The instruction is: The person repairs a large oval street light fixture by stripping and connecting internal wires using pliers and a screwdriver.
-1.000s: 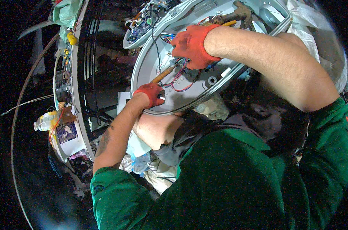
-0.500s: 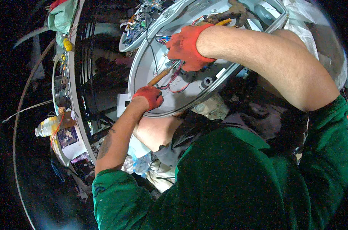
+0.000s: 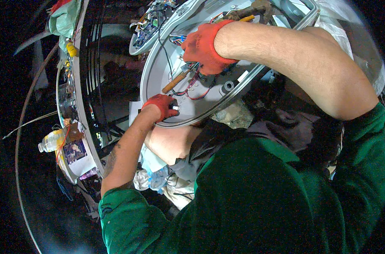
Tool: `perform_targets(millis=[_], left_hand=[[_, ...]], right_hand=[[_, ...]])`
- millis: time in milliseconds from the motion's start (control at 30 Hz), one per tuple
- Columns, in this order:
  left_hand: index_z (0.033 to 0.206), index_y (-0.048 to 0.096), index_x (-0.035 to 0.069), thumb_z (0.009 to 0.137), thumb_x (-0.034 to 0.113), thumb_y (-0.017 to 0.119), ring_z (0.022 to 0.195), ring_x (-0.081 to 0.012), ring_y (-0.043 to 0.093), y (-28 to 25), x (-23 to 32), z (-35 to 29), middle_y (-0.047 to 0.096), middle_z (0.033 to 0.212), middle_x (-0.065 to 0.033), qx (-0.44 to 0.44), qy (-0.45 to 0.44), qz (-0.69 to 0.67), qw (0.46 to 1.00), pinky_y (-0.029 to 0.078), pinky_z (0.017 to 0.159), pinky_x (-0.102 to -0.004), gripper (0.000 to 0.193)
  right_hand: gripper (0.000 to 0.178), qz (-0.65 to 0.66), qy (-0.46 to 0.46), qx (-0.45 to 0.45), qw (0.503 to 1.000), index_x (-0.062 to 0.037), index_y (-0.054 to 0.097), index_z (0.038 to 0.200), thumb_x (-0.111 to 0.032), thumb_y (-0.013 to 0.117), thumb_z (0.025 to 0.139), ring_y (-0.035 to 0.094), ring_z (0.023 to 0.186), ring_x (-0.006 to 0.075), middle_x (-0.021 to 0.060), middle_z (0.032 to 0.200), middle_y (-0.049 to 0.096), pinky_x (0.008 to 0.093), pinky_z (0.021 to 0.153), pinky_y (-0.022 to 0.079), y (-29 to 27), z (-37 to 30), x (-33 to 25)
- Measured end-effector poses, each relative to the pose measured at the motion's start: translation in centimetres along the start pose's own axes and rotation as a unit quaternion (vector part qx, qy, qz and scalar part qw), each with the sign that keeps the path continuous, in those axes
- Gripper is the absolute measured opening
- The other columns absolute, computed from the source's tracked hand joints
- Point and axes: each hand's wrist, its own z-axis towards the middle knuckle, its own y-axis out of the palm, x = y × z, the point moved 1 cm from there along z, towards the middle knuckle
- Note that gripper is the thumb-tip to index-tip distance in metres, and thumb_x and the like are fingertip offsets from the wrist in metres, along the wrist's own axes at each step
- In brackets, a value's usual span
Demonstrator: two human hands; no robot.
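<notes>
My right hand, in a red glove, reaches into a grey oval plastic shell. Its fingers bend down out of sight. Coloured wires stick out beside them, and what they grip is hidden. A tool with a wooden handle slants across the shell, its metal end running under that glove. Close to the handle's free end is my left hand, also red-gloved, at the shell's near-left rim. Thumb and fingers curl round a small bright piece too small to name. Red and black wires loop below the tool.
Circuit boards lie in a second grey shell part at upper left. A yellow-handled tool and a brown lump sit at the shell's far end. A clear bottle and a dark glossy panel are to the left.
My left hand has turned a little, and its closed fingers now show a small bright piece at the tips. My right hand stays over the wires. The whole view has shifted slightly.
</notes>
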Motion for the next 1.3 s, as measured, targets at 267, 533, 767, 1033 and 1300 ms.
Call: perform_targets(millis=[267,533,767,1033,1300], left_hand=[[0.103,0.066,0.01,0.077,0.045,0.066,0.098,-0.0382,0.063,-0.6,0.6,0.4,0.068,0.102,-0.0187,0.013,-0.047,-0.007,0.999,0.051,0.088,-0.0453,0.043],[0.095,0.066,0.008,0.079,0.044,0.058,0.095,-0.0388,0.064,-1.2,2.4,0.0,0.068,0.098,-0.0196,0.007,-0.044,0.04,0.998,0.051,0.087,-0.0471,0.04],[0.104,0.065,0.009,0.085,0.042,0.054,0.106,-0.0351,0.061,-0.6,2.0,0.6,0.065,0.11,-0.0163,-0.06,-0.038,0.088,0.994,0.047,0.095,-0.0446,0.04],[0.096,0.066,0.01,0.08,0.035,0.064,0.095,-0.0388,0.064,-0.7,1.8,-0.2,0.068,0.097,-0.0185,0.067,-0.049,-0.013,0.996,0.051,0.087,-0.047,0.029],[0.093,0.067,0.012,0.078,0.035,0.064,0.092,-0.0372,0.065,0.0,1.0,0.1,0.068,0.094,-0.017,0.06,0.005,-0.005,0.998,0.051,0.084,-0.0471,0.028]], right_hand=[[0.044,-0.011,-0.012,0.006,1.0,-0.0115,0.062,0.118,-0.031,0.061,0.079,0.052,0.124,0.033,0.0125,0.139,0.049,0.0439,0.098,0.048,-0.2,-0.3,-0.1],[0.045,-0.01,0.001,-0.007,1.0,-0.0119,0.062,0.117,-0.033,0.063,0.078,0.055,0.12,0.0323,0.0117,0.132,0.053,0.0446,0.094,0.05,0.1,0.1,0.2],[0.044,-0.007,-0.007,-0.006,1.0,-0.0116,0.062,0.117,-0.032,0.063,0.077,0.055,0.118,0.0321,0.0101,0.13,0.054,0.0454,0.093,0.05,-0.1,-0.1,-0.1],[0.044,-0.006,-0.007,-0.009,1.0,-0.0121,0.063,0.117,-0.032,0.063,0.077,0.056,0.118,0.0304,0.0096,0.129,0.055,0.0448,0.094,0.05,0.1,0.1,0.3],[0.045,-0.006,-0.008,-0.013,1.0,-0.0122,0.063,0.118,-0.032,0.063,0.077,0.057,0.117,0.0306,0.0088,0.13,0.055,0.0454,0.093,0.05,-0.2,-0.1,0.1]])
